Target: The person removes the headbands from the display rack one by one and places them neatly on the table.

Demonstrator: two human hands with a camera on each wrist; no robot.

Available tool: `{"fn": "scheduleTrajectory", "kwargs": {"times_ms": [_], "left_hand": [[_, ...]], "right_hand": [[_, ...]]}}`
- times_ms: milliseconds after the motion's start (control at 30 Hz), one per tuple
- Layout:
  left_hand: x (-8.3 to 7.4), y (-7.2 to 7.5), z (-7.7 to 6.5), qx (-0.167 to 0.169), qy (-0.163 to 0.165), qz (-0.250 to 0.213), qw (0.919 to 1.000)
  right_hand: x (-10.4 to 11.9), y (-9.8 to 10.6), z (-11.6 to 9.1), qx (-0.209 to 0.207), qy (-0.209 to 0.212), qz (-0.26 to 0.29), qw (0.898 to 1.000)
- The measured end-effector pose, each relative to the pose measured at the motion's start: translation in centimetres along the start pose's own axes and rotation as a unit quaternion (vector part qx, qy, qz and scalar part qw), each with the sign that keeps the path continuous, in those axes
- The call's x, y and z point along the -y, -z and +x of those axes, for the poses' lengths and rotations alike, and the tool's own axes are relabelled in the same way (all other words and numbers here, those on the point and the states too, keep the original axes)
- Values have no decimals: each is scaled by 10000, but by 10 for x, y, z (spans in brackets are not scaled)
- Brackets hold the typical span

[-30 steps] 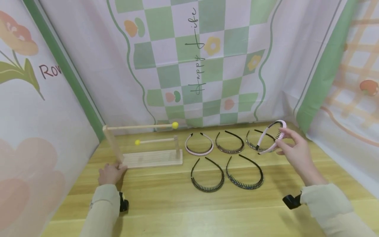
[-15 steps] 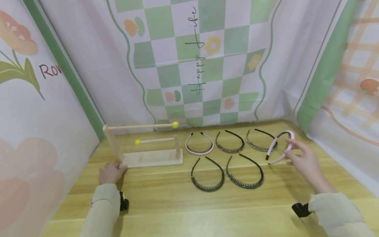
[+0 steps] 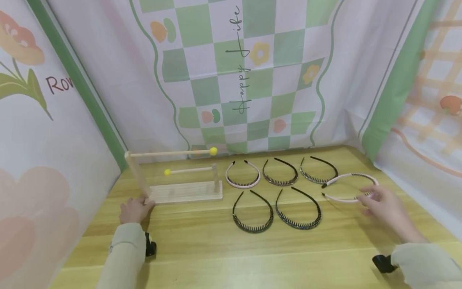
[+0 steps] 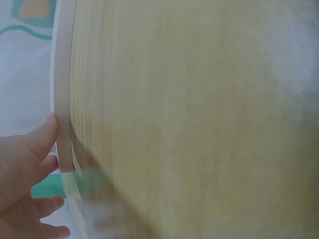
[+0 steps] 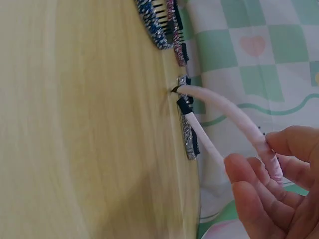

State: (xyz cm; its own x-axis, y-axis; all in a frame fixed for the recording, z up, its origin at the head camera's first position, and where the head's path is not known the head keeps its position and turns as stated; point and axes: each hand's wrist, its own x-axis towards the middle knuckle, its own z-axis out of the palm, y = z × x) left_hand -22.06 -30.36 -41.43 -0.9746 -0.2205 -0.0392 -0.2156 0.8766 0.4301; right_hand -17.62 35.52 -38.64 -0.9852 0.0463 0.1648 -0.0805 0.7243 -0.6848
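Note:
My right hand (image 3: 384,205) pinches a pink padded headband (image 5: 227,108) between thumb and fingers, off to the right. The headband lies roughly level, its black-tipped ends pointing left; in the right wrist view it shows in front of a silver glitter headband (image 5: 188,134). On the left, my left hand (image 3: 134,211) holds the near left corner of a wooden stand (image 3: 185,192), its thumb against the base edge (image 4: 62,89). The stand has two horizontal rods ending in yellow balls (image 3: 213,151).
Several toothed headbands lie in two rows on the wooden table (image 3: 231,261): another pink one (image 3: 242,186), a brownish one (image 3: 280,183) and the silver one behind; a dark one (image 3: 253,230) and a blue glitter one (image 3: 300,226) in front. A printed curtain (image 3: 202,92) hangs behind.
My right hand has moved right and toward me with the pink headband, away from the silver one. The headband has tipped from upright to nearly flat. My left hand stays put.

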Motion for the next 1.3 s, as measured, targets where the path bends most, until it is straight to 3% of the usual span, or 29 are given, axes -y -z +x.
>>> {"fn": "scheduleTrajectory", "kwargs": {"times_ms": [167,267,400,700,1300], "left_hand": [[1,-1,2,-17,-8,-6,10000],[2,-1,2,-17,-9,-18,10000],[1,0,1,-16,-5,-27,10000],[-1,1,-1,-64,-15,-21,10000],[3,-2,3,-54,7,-12,10000]], "right_hand": [[-3,3,-1,730,-325,-360,9962],[-2,2,-3,1175,-418,-278,9918],[-1,-4,-5,1462,-465,14,9882],[3,-21,-2,1611,-202,-253,9864],[4,-33,3,1918,-433,41,9805]]}}
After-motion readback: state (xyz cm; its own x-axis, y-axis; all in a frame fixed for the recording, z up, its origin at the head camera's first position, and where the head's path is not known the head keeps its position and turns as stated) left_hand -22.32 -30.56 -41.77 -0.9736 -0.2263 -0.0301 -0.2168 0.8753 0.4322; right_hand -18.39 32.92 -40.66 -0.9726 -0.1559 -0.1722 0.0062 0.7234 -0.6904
